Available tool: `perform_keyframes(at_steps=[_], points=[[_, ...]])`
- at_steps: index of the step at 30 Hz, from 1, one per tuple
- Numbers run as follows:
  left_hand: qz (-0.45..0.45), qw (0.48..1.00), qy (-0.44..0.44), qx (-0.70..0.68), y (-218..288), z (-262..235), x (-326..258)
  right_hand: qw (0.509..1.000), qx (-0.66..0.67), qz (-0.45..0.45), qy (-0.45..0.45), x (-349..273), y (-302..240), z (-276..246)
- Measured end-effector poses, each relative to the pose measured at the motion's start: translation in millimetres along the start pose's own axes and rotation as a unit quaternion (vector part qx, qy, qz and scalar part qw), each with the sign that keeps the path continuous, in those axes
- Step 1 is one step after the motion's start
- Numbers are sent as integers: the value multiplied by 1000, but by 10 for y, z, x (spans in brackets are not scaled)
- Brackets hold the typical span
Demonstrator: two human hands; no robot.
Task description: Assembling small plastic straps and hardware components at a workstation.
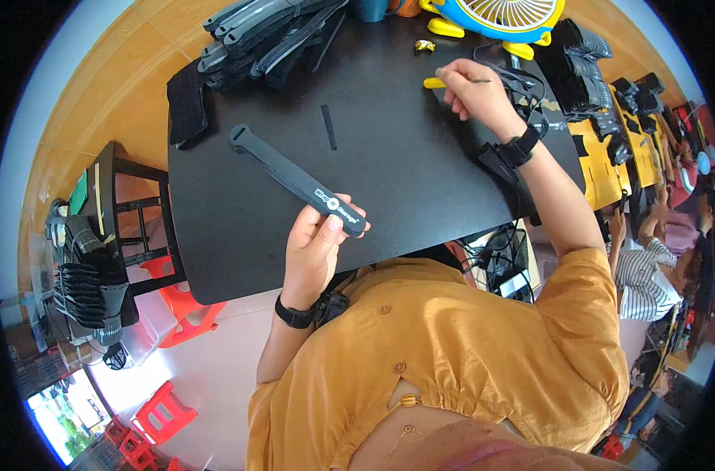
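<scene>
My left hand grips one end of a long black hook-and-loop storage strap, thumb pressed over the white print. The strap's rounded, holed end points up and to the left above the table. At the far right of the table, my right hand is closed around a slim tool with a yellow handle. Its handle sticks out on the left of the fingers and a thin dark shaft shows on the right; its exact kind is unclear. A short black strip lies on the table between the hands.
Bundled black straps are piled at the back left of the dark table. A yellow and blue fan stands at the back, near a small yellow item. Cables run along the right side. Other people sit farther right.
</scene>
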State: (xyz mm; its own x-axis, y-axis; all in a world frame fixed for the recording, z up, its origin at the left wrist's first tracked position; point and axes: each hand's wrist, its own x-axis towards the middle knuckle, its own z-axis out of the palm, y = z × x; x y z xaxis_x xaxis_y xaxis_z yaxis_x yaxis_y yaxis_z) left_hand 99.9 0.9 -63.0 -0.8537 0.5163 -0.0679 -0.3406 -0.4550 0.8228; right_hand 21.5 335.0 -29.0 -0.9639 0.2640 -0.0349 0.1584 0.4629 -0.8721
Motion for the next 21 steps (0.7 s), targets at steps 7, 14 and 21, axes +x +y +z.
perform_keyframes(at_steps=[7,14,21], points=[[3,1000,-7,7,-9,-25,14,1000,-4,6,7,41,-33,72],[-8,1000,-4,-3,-31,-65,16,1000,-2,12,6,60,-60,-49],[1,1000,-10,11,-28,-29,12,1000,7,-1,14,104,8,44]])
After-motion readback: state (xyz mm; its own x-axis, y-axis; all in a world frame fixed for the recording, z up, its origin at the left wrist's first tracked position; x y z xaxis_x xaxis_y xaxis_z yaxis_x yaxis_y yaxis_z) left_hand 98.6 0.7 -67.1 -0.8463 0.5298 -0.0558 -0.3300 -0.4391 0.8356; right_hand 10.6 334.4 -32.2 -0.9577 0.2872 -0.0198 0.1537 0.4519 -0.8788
